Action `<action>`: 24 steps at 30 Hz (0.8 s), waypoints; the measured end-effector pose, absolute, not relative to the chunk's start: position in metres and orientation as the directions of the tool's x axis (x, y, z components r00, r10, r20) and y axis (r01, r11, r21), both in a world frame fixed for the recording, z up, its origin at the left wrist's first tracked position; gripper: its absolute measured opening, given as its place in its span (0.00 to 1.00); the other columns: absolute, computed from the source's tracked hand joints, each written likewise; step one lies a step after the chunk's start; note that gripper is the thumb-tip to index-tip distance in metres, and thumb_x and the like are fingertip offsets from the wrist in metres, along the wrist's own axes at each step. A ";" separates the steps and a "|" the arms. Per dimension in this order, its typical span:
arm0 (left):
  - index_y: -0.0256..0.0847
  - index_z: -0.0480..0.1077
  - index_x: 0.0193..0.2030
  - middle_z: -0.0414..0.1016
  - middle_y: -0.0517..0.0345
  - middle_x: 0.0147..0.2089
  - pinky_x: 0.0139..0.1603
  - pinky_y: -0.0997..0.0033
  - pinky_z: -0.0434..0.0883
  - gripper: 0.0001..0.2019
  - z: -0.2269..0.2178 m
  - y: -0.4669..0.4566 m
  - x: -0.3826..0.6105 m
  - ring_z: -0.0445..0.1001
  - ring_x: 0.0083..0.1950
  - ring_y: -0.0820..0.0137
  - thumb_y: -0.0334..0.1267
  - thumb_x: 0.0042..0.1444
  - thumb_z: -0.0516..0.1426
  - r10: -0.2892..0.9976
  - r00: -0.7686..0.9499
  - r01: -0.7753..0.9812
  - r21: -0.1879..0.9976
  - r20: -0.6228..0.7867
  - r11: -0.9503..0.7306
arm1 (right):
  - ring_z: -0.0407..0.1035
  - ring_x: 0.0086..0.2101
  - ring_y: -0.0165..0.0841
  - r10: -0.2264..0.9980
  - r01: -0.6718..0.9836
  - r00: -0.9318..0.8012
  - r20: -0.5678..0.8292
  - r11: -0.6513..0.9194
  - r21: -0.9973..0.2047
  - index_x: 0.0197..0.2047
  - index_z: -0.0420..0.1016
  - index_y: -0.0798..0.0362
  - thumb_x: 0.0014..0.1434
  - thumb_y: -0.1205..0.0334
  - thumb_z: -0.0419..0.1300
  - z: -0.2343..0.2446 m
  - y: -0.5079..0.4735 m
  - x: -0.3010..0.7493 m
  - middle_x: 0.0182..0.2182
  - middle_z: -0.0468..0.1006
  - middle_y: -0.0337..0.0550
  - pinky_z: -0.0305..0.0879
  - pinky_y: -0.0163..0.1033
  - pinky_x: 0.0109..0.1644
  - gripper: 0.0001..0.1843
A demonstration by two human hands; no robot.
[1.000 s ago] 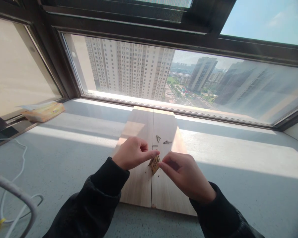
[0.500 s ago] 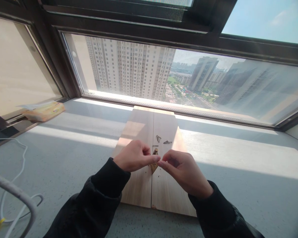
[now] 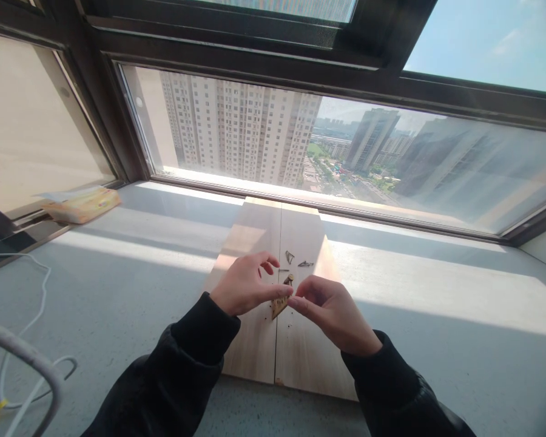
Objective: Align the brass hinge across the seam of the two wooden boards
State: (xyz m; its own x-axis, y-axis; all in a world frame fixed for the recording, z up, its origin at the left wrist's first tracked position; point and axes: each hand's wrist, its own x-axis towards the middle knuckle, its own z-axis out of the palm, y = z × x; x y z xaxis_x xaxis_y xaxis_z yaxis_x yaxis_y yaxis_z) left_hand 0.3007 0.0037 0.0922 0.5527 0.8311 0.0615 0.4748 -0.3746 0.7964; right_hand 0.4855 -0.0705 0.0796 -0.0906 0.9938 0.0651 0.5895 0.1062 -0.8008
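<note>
Two pale wooden boards (image 3: 255, 346) lie side by side on the grey windowsill. Both my hands meet over their seam, pinching a small brass hinge (image 3: 279, 304) held just above the boards. My left hand (image 3: 246, 284) grips it with thumb and forefinger, its other fingers partly lifted. My right hand (image 3: 330, 314) pinches the hinge's right edge with fingers curled. Loose screws (image 3: 298, 261) lie on the boards just beyond my hands.
A tissue pack (image 3: 80, 204) lies at the far left of the windowsill (image 3: 437, 315). A white cable (image 3: 25, 340) and a pale tube (image 3: 31, 361) sit at the lower left. Dark window frames (image 3: 300, 67) rise behind the boards.
My hands have drawn closer together on the hinge, which has tilted. My left hand's outer fingers have lifted and spread a little.
</note>
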 end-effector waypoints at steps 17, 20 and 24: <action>0.38 0.73 0.43 0.75 0.54 0.43 0.43 0.63 0.66 0.24 0.098 0.001 0.301 0.69 0.44 0.62 0.52 0.42 0.61 0.811 0.585 0.442 0.850 -0.030 -0.287 | 0.57 0.24 0.27 0.993 0.477 -0.108 0.037 0.085 -0.875 0.29 0.70 0.55 0.51 0.47 0.61 0.072 -0.064 0.490 0.22 0.66 0.37 0.54 0.34 0.27 0.17; 0.37 0.73 0.43 0.76 0.53 0.43 0.43 0.64 0.66 0.23 0.100 0.001 0.301 0.70 0.43 0.63 0.50 0.42 0.62 0.804 0.594 0.414 0.868 -0.028 -0.276 | 0.59 0.24 0.27 0.993 0.478 -0.110 0.039 0.087 -0.874 0.29 0.70 0.55 0.51 0.48 0.61 0.071 -0.063 0.492 0.22 0.67 0.37 0.55 0.34 0.27 0.17; 0.36 0.73 0.43 0.76 0.52 0.42 0.44 0.65 0.67 0.20 0.103 0.002 0.300 0.71 0.42 0.65 0.46 0.44 0.61 0.803 0.595 0.399 0.878 -0.028 -0.265 | 0.59 0.23 0.27 0.994 0.493 -0.087 0.072 0.106 -0.864 0.29 0.70 0.55 0.53 0.48 0.60 0.071 -0.063 0.494 0.21 0.67 0.36 0.56 0.33 0.25 0.17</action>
